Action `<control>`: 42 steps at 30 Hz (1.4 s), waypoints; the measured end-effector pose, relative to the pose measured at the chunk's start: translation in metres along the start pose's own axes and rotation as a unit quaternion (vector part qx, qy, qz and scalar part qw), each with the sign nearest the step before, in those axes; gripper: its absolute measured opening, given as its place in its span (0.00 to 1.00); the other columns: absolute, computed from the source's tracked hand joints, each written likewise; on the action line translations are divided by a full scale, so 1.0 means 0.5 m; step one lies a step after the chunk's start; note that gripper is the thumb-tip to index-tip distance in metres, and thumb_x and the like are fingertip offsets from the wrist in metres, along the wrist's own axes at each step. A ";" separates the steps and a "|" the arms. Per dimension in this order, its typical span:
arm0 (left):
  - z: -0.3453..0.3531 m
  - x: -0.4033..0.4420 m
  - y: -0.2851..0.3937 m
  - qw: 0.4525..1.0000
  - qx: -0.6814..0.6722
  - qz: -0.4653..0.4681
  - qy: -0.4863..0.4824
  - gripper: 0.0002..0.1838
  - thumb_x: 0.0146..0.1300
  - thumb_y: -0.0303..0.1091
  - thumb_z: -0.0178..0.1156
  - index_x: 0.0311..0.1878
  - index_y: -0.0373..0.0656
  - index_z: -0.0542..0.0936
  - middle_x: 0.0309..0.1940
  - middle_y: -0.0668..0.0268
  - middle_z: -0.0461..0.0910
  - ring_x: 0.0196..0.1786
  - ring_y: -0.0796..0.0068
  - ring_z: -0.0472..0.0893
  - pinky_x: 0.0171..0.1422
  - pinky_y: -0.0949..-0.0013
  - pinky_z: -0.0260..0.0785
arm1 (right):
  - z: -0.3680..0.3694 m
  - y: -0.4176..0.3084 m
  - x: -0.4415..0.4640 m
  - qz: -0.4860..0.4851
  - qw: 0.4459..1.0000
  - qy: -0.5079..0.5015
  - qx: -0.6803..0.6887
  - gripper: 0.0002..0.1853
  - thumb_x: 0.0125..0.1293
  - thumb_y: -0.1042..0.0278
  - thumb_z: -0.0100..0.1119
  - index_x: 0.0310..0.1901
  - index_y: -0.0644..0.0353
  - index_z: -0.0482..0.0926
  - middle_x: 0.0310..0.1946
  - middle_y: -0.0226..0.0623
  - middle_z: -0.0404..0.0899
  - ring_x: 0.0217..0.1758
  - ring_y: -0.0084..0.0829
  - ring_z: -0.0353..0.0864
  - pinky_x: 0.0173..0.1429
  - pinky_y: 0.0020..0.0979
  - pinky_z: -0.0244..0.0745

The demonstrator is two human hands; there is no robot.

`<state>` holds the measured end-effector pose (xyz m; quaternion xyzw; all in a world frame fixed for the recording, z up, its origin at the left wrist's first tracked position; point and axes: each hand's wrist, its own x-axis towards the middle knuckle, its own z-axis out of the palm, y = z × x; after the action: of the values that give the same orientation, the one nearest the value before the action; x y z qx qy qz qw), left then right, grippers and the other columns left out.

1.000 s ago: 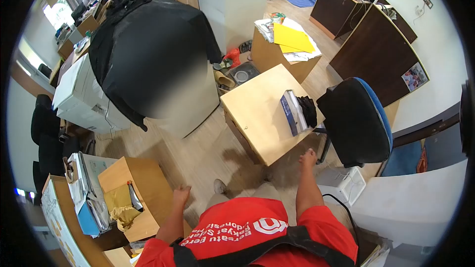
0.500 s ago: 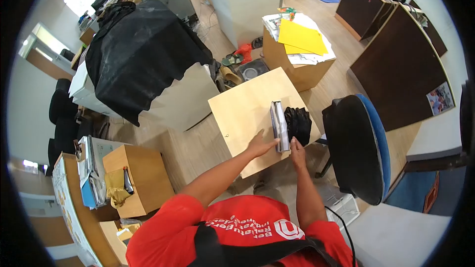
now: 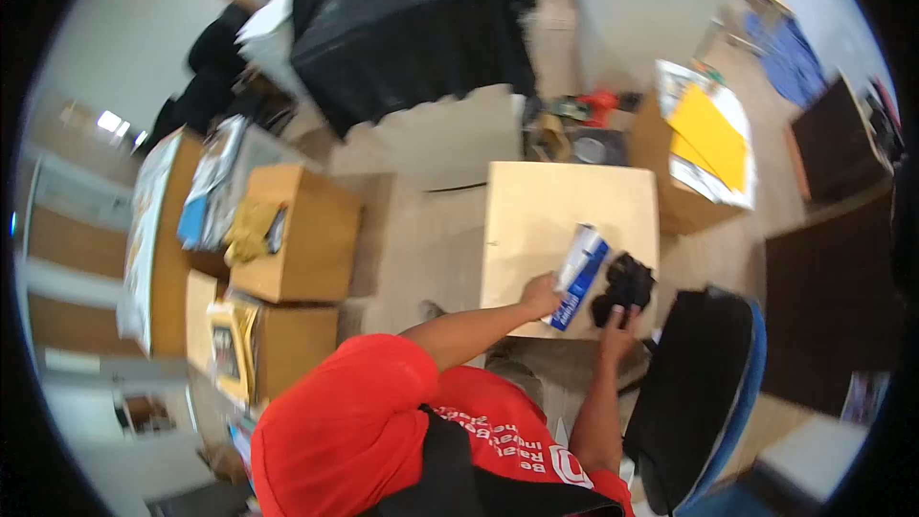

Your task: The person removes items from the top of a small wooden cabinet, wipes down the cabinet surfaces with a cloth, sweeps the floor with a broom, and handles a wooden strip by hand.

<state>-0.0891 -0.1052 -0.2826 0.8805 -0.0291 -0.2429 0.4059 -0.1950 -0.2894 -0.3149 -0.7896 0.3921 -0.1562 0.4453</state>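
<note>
A light wooden table [image 3: 536, 201] stands in front of me. My left hand [image 3: 543, 296] is closed on the near end of a blue and white box [image 3: 579, 278], which is tilted over the tabletop. To its right lies a crumpled black bundle [image 3: 627, 285] near the table's right edge. My right hand [image 3: 619, 333] has its fingers on the lower side of this bundle; its fingertips are partly hidden against the black material.
A black office chair [image 3: 694, 383] is close on the right. Behind the table stands a cabinet with yellow envelopes [image 3: 708, 139]. A black cloth [image 3: 412, 29] covers a large object ahead. Wooden cabinets [image 3: 302, 239] stand at the left.
Both hands came up from my sides to the table. My left hand took hold of the box and tilted it, while my right hand moved onto the black bundle. The view turned too.
</note>
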 end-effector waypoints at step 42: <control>-1.182 -0.961 -1.175 0.487 -0.164 -0.515 0.686 0.20 0.59 0.38 0.58 0.51 0.35 0.79 0.51 0.45 0.80 0.54 0.45 0.80 0.60 0.53 0.71 | 0.161 -0.064 -0.266 -0.234 0.805 -0.108 -0.535 0.09 0.63 0.57 0.61 0.32 0.52 0.82 0.27 0.40 0.80 0.28 0.35 0.79 0.34 0.38 0.72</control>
<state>-0.3310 0.8212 -0.1903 0.5435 0.7580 0.2721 0.2368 -0.2171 -0.1323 -0.3195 -0.9821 0.1664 0.0657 -0.0583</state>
